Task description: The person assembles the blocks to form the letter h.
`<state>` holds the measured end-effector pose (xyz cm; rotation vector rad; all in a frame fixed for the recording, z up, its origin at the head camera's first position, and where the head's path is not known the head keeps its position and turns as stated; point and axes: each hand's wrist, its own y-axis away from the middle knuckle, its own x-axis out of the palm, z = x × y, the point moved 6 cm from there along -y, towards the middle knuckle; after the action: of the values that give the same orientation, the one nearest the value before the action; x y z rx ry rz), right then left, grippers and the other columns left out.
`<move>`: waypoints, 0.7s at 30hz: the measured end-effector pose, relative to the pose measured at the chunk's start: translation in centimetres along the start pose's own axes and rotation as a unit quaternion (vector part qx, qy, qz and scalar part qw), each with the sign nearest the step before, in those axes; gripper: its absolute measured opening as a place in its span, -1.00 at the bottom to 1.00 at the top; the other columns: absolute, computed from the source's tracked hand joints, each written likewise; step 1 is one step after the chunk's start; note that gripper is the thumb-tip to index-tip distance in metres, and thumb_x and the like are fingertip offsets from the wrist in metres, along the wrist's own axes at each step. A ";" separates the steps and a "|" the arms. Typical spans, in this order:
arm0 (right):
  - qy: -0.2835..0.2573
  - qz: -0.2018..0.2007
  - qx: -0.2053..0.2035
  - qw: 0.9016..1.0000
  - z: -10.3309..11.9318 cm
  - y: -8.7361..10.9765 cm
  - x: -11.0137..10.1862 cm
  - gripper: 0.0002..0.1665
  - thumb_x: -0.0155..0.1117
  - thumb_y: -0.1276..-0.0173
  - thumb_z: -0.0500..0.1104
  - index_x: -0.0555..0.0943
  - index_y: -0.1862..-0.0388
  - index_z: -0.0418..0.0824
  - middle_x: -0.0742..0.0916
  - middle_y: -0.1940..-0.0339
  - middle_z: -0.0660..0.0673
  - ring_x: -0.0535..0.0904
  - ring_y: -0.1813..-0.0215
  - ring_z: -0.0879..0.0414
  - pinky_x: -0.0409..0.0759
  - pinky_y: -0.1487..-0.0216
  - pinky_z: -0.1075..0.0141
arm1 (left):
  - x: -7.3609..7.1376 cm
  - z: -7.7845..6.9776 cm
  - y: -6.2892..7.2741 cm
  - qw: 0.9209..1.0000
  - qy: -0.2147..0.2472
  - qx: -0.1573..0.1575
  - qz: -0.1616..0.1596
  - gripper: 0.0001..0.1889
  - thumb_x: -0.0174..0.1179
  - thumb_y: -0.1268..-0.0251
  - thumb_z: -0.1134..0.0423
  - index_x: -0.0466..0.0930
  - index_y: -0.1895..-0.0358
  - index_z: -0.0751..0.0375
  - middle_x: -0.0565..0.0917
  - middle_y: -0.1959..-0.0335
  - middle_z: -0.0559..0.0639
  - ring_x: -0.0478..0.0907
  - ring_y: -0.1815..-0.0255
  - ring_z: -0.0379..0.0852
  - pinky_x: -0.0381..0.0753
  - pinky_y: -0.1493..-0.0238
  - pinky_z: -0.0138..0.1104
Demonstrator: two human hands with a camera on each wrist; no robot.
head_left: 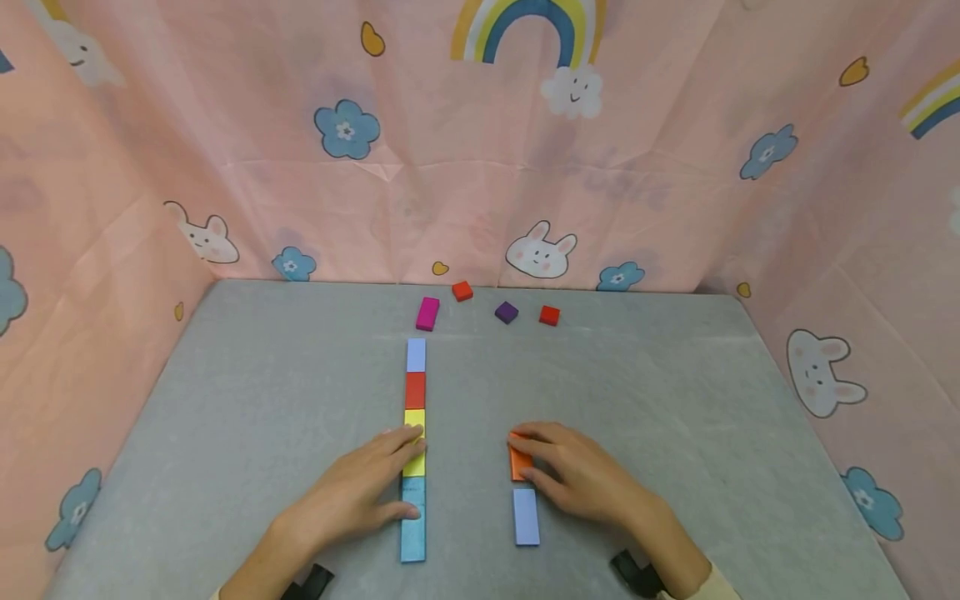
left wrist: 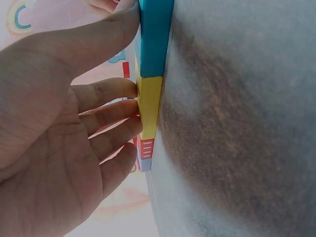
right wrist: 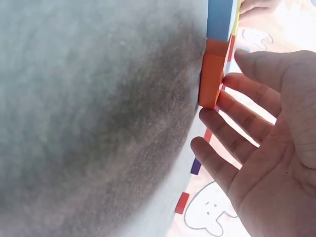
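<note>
In the head view a row of blocks runs away from me: light blue (head_left: pixel 413 546), yellow (head_left: pixel 412 468), red (head_left: pixel 415 390) and periwinkle (head_left: pixel 416 355). My left hand (head_left: pixel 352 483) lies beside and over it, fingertips touching the yellow part and thumb over the light blue part. To the right, my right hand (head_left: pixel 585 475) reaches over an orange block (head_left: pixel 521 465). In the right wrist view its slightly bent fingers (right wrist: pixel 242 106) meet the top and far end of the block, while the thumb stands apart. A periwinkle block (head_left: pixel 527 517) lies just nearer than the orange one.
At the back of the grey table (head_left: pixel 675 375) lie a magenta block (head_left: pixel 427 314), a dark purple block (head_left: pixel 507 312) and two small red blocks, one left (head_left: pixel 462 291) and one right (head_left: pixel 550 316). A pink patterned cloth (head_left: pixel 450 200) rises behind and at both sides.
</note>
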<state>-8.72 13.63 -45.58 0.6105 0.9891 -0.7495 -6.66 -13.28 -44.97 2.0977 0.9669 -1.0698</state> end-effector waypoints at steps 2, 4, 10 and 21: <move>0.002 -0.002 -0.004 1.000 0.0 0.1 0.0 -0.43 0.29 -0.60 -0.03 0.54 -0.53 -0.06 0.62 -0.50 -0.03 0.56 -0.50 0.01 0.59 -0.50 -0.05 | 0.0 0.0 0.0 1.000 -0.002 0.002 0.000 -0.13 0.53 -0.25 0.00 0.39 -0.57 0.24 0.36 -0.66 0.11 0.30 -0.68 0.15 0.40 -0.62 0.08; 0.004 -0.002 -0.007 1.000 0.1 0.2 0.1 -0.43 0.28 -0.60 -0.03 0.54 -0.53 -0.06 0.61 -0.50 -0.03 0.55 -0.50 0.01 0.59 -0.50 -0.04 | 0.0 0.0 0.0 1.000 -0.003 0.003 0.000 -0.13 0.53 -0.25 0.00 0.39 -0.56 0.24 0.36 -0.66 0.12 0.30 -0.68 0.15 0.40 -0.62 0.08; 0.009 0.001 -0.008 1.000 0.3 0.5 0.4 -0.43 0.28 -0.60 -0.01 0.54 -0.53 -0.05 0.62 -0.49 -0.04 0.57 -0.48 0.00 0.60 -0.48 -0.05 | 0.0 -0.1 0.0 1.000 0.000 0.001 -0.003 -0.13 0.54 -0.24 0.01 0.39 -0.56 0.24 0.36 -0.66 0.12 0.31 -0.68 0.16 0.41 -0.61 0.10; 0.022 -0.009 -0.012 1.000 0.8 0.9 0.5 -0.43 0.27 -0.61 0.00 0.54 -0.53 -0.07 0.63 -0.49 -0.06 0.57 -0.48 -0.02 0.61 -0.47 -0.05 | -0.1 -0.1 -0.1 1.000 0.002 -0.002 0.002 -0.13 0.54 -0.24 0.01 0.39 -0.56 0.25 0.37 -0.65 0.12 0.31 -0.67 0.18 0.41 -0.61 0.11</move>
<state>-7.39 13.42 -45.62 0.6005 1.0431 -0.7413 -6.70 -13.13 -44.87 2.0988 0.9644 -1.0624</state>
